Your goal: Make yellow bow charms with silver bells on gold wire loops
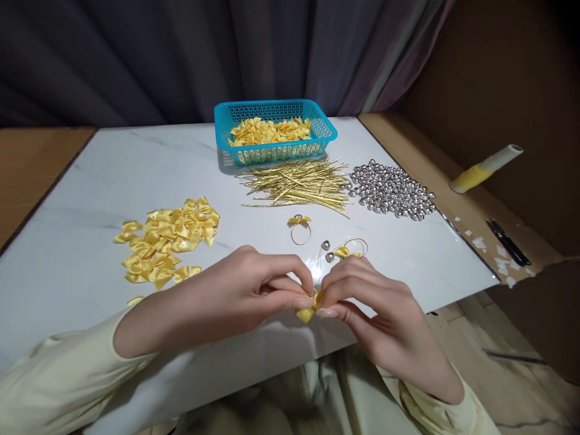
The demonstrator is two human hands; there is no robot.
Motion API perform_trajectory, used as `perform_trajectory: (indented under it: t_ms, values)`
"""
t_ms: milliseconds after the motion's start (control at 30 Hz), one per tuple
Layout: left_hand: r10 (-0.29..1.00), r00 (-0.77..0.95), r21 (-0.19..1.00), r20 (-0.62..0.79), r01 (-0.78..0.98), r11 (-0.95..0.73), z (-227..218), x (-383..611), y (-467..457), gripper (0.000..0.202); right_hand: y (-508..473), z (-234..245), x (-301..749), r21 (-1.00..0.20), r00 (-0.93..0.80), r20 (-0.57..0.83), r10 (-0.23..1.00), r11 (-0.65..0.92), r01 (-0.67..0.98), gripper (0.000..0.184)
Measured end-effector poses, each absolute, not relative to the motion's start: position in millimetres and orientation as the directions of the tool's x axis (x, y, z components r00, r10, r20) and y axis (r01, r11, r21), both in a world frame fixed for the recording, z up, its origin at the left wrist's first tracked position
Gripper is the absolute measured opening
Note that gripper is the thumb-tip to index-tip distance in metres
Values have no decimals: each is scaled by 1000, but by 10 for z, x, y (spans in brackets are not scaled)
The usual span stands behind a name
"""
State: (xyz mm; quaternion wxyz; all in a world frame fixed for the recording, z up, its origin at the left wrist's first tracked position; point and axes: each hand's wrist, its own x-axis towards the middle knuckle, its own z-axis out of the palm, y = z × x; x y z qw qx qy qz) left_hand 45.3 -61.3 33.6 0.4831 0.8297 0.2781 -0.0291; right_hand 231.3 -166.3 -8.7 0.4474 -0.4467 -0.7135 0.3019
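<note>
A yellow satin bow [307,315] is pinched between my two hands near the front of the table. My left hand [267,284] is closed on its left side with thumb and forefinger. From the right, my right hand [376,302] is closed on its other side; the fingers partly hide the bow. Just beyond my fingertips lie loose silver bells [325,245] and another yellow bow [347,251] with a looped gold cord. Farther off sits a bow with a bell and a round gold loop [300,233].
Yellow bows [167,235] are heaped at left. Behind are gold cords [294,184] and a blue basket [220,130] of bows. Silver bells [392,190] lie at right, near a yellow-and-white roll [487,169] and black-handled tool [507,241] along the brown side ledge.
</note>
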Motion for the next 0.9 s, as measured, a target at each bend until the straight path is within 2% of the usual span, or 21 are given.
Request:
perform_trajectory:
  t_ms: [267, 600, 800, 900]
  values:
    - [491, 841, 803, -226, 447, -395, 375, 421, -655, 12, -1622, -24, 2313, -827, -183, 393, 901, 434, 357, 13]
    - [654, 721, 889, -227, 428, -163, 339, 441, -583, 13, -1612, -32, 2288, -812, -203, 429, 880, 475, 340, 16]
    - [737, 663, 852, -130, 455, -259, 299, 437, -564, 11, -1621, -24, 2301, -890, -2, 376, 927, 362, 277, 10]
    - [765, 644, 762, -36, 513, -396, 216, 393, -449, 17, -1623, -93, 2338, -945, 145, 288, 947, 257, 201, 6]
